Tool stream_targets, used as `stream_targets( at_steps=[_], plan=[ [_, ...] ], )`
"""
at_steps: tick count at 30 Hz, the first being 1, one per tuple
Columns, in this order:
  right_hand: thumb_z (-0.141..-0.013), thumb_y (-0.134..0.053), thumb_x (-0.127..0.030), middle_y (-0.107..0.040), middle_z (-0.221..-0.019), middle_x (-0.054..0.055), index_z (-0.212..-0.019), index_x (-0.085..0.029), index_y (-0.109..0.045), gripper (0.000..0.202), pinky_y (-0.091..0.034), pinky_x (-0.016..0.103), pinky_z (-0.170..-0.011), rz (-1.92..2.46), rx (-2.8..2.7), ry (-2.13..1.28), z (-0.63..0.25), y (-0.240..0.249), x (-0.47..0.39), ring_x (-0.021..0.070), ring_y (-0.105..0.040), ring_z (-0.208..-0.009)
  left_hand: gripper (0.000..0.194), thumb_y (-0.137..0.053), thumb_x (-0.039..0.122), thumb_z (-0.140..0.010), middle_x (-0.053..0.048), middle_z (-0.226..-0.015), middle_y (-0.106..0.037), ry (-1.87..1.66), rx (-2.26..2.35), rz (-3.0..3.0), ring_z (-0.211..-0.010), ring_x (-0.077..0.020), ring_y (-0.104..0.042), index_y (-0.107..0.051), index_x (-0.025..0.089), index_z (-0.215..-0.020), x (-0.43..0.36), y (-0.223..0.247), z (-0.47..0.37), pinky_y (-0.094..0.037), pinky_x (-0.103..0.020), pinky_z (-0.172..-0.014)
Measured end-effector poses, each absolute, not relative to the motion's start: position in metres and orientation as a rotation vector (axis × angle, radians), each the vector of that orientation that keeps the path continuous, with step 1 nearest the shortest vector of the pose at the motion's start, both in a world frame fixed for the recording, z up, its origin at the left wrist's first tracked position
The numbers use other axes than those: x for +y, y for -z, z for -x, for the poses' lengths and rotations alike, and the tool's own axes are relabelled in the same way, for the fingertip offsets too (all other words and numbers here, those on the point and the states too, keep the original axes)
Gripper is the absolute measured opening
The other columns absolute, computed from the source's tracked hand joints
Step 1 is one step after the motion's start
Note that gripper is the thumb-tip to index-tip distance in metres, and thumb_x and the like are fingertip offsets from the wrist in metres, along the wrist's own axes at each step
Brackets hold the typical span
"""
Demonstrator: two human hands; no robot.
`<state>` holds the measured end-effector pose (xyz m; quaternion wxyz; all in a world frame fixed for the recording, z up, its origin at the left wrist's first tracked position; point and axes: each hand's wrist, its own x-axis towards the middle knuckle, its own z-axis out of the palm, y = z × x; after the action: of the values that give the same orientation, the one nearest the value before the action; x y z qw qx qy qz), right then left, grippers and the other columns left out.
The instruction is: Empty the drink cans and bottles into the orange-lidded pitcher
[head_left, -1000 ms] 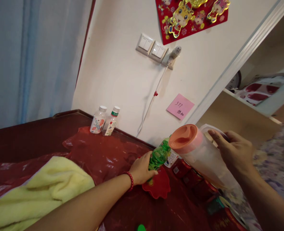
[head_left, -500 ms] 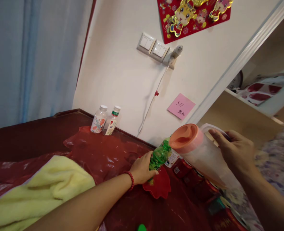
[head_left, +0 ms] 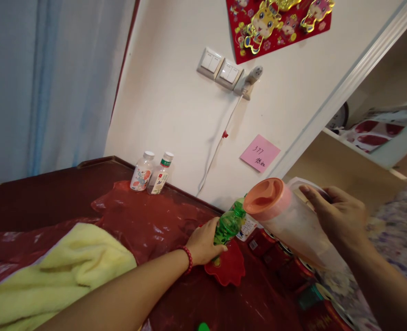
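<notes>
My left hand (head_left: 206,241) is wrapped around a green plastic bottle (head_left: 228,225), which stands over a red scalloped mat (head_left: 229,266). My right hand (head_left: 339,216) grips the handle of a translucent pitcher (head_left: 303,225) with an orange lid (head_left: 264,197). Tilted toward the left, the pitcher has its lid end right beside the bottle's mouth. Whether liquid is flowing between them I cannot tell. At the bottom edge a green cap (head_left: 202,327) shows in part.
Red cans (head_left: 298,271) line the table's right side, with a white-labelled container (head_left: 247,227) behind the bottle. Two clear white-capped bottles (head_left: 142,172) stand by the wall. A yellow towel (head_left: 86,257) and red plastic sheeting (head_left: 148,216) cover the left. A white cord (head_left: 212,158) hangs down the wall.
</notes>
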<state>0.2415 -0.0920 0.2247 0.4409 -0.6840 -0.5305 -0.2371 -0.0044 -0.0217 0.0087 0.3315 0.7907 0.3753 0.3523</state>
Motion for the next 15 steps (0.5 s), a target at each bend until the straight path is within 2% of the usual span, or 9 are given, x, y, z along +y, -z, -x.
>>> stream_targets(
  at_steps=[6, 15],
  plan=[
    [-0.065, -0.058, -0.101, -0.041, -0.054, -0.001, -0.062, -0.024, -0.057, 0.076, -0.029, 0.035, -0.056, 1.690, -1.324, 0.608, -0.2394, -0.2262, -0.0927, 0.0188, -0.040, -0.059, 0.069, -0.086, 0.028, -0.080, -0.009, -0.148, -0.069, -0.926, 0.973, -2.065, -0.136, -0.0329, -0.067, -0.055, 0.025, -0.141, -0.0217, -0.0087, 0.0045, -0.051, -0.041, -0.114],
    [-0.065, -0.059, -0.101, -0.043, -0.054, -0.001, -0.061, -0.024, -0.058, 0.076, -0.029, 0.035, -0.056, 1.688, -1.335, 0.619, -0.2396, -0.2273, -0.0930, 0.0195, -0.042, -0.059, 0.068, -0.087, 0.028, -0.081, -0.010, -0.148, -0.069, -0.921, 0.978, -2.069, -0.137, -0.0336, -0.066, -0.055, 0.025, -0.141, -0.0219, -0.0091, 0.0046, -0.052, -0.042, -0.114]
  ],
)
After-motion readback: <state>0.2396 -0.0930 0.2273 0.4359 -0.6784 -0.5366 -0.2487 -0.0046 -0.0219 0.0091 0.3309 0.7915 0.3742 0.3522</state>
